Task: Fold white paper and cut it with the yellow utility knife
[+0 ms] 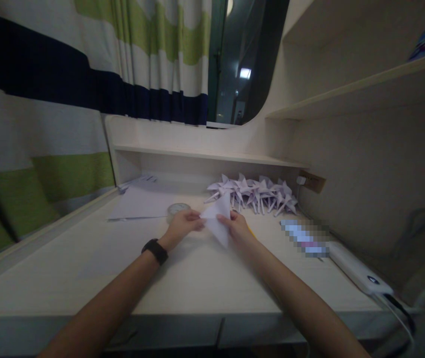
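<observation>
A folded white paper piece (218,219), pointed at top and bottom, is held just above the desk (85,258) between both hands. My left hand (182,223), with a black watch on its wrist, pinches the paper's left edge. My right hand (238,226) pinches its right edge. A roll of clear tape (177,209) lies right behind the left hand. Behind the paper, a pile of several folded paper pinwheels (253,193) lies along the desk's back.
A stack of white sheets (141,201) lies at the back left. A white power strip (358,271) with a cable runs along the right wall, next to a blurred flat object (304,238). A striped curtain (48,149) hangs at left; shelves stand behind and to the right.
</observation>
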### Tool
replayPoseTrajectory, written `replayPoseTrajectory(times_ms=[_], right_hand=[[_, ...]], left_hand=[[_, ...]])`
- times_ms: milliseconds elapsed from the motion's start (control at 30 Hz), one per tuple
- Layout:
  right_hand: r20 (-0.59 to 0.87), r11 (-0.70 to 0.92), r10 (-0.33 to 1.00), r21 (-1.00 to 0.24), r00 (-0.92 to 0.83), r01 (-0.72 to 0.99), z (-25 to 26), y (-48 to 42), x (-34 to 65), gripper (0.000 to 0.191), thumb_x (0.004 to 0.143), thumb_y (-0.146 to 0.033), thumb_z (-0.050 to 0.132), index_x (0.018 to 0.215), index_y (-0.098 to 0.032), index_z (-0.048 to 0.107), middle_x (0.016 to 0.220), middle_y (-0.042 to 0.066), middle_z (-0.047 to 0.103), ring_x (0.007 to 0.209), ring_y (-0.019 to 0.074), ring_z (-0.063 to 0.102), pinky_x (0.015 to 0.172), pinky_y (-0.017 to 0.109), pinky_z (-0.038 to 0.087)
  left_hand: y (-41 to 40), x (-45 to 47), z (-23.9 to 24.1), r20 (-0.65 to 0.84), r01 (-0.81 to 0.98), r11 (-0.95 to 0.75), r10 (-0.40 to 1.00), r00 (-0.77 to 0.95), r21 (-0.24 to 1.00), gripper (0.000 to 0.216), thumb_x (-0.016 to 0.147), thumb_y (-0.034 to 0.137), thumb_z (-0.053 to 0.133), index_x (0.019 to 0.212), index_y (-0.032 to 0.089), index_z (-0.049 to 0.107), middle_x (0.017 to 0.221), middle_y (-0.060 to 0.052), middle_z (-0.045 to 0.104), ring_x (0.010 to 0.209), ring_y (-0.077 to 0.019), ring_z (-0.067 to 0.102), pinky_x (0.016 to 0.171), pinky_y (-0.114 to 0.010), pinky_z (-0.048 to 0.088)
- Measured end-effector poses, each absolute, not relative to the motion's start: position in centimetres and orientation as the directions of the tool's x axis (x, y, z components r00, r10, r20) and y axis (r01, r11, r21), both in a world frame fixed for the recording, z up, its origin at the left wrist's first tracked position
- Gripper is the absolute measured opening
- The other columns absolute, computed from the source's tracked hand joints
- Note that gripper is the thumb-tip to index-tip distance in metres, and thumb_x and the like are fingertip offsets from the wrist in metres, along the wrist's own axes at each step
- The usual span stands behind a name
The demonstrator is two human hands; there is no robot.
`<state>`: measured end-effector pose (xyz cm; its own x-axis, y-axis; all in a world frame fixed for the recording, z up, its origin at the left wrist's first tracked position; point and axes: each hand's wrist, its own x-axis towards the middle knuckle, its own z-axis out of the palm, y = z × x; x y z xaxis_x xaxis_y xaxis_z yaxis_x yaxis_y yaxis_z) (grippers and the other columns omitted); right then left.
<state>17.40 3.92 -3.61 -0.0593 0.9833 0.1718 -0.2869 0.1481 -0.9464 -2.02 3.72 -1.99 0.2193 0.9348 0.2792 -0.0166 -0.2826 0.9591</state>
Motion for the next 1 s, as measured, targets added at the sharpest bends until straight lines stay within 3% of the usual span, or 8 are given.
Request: replayPoseTrajectory(times_ms=[67,200,367,633,1000], right_hand=[[0.198,0.18,0.98,-0.938,-0.031,-0.297,-3.5,3.7,17.2,0.042,0.057,-0.031,0.082,0.092,-0.015,0.066,0.086,0.007,0.073,0.071,0.0206,0.066,0.066,0.03,0.052],[0.221,0.219,0.975,-0.935,0.023,-0.279,-3.3,3.2,16.7,0.046,0.055,-0.029,0.082,0.096,-0.017,0.063,0.088,0.007,0.072,0.074,0.0214,0.066,0.067,0.032,0.052],[0.234,0.234,0.972,-0.927,0.034,-0.292,-3.2,2.8,16.3,0.051,0.057,-0.027,0.082,0.102,-0.02,0.06,0.096,0.007,0.071,0.081,0.0219,0.066,0.071,0.032,0.053],[0.264,0.263,0.963,-0.885,0.051,-0.385,-3.4,2.7,15.9,0.052,0.056,-0.026,0.083,0.102,-0.019,0.06,0.099,0.008,0.071,0.081,0.0227,0.067,0.073,0.034,0.054],[0.271,0.287,0.957,-0.85,0.101,-0.441,-3.4,2.4,15.3,0.046,0.06,-0.025,0.082,0.101,-0.02,0.061,0.097,0.007,0.072,0.078,0.0219,0.067,0.072,0.034,0.053]], left_hand=[[3.8,-1.7,-2.2,0.281,-0.013,-0.284,0.939,0.2,0.959,0.038,0.063,0.037,0.081,0.084,0.009,0.066,0.074,-0.011,0.069,0.067,-0.0228,0.068,0.065,-0.036,0.057],[3.9,-1.4,-2.6,0.323,-0.045,-0.32,0.935,0.147,0.946,0.045,0.062,0.037,0.08,0.095,0.009,0.068,0.079,-0.011,0.071,0.071,-0.0243,0.069,0.067,-0.038,0.058],[3.7,-1.3,-2.5,0.376,0.015,-0.381,0.918,0.129,0.925,0.034,0.07,0.035,0.075,0.094,0.011,0.072,0.08,-0.01,0.072,0.072,-0.0241,0.069,0.066,-0.039,0.059],[2.8,-0.6,-2.2,0.452,0.085,-0.453,0.891,0.028,0.888,0.032,0.075,0.029,0.07,0.101,0.011,0.072,0.074,-0.007,0.073,0.062,-0.0193,0.068,0.061,-0.031,0.059],[1.7,-0.4,-1.6,0.522,0.15,-0.514,0.853,-0.02,0.845,0.021,0.077,0.025,0.067,0.092,0.012,0.075,0.072,-0.006,0.074,0.058,-0.016,0.068,0.058,-0.024,0.057]])
